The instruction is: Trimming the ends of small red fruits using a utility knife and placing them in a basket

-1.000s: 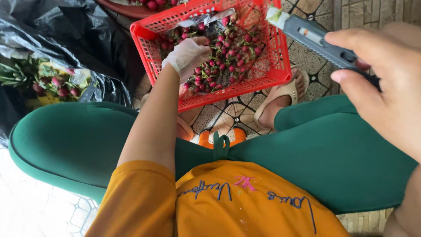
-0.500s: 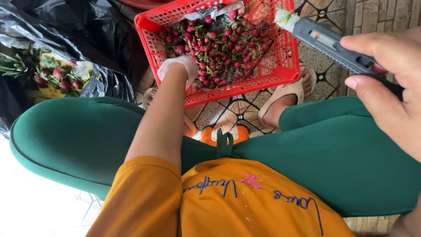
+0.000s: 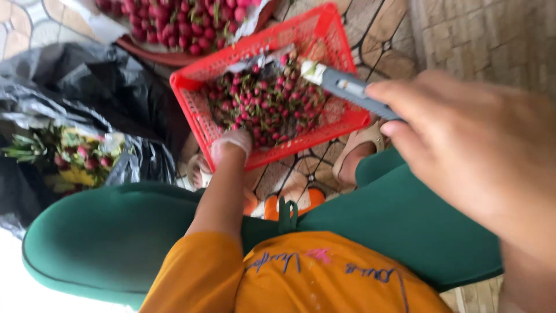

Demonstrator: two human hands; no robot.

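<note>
A red plastic basket (image 3: 191,110) on the tiled floor holds several small red-and-green fruits (image 3: 272,98). My left hand (image 3: 231,145), in a thin whitish glove, rests at the basket's near rim with its fingers curled; what it holds is hidden. Close to the camera at the right, my right hand (image 3: 463,156) grips a grey utility knife (image 3: 347,87). The knife's tip points left over the basket's far right corner. My green trousers and orange shirt fill the lower part of the view.
A black plastic bag (image 3: 87,81) lies at the left with a pile of green and pink trimmings (image 3: 69,156) on it. A second container of red fruit (image 3: 185,23) stands beyond the basket. My sandalled foot (image 3: 359,150) is beside the basket. A brick wall (image 3: 492,35) rises at the right.
My left hand has drawn back from among the fruits to the basket's near rim. The view has tilted up, showing the second fruit container. The knife hand stays raised.
</note>
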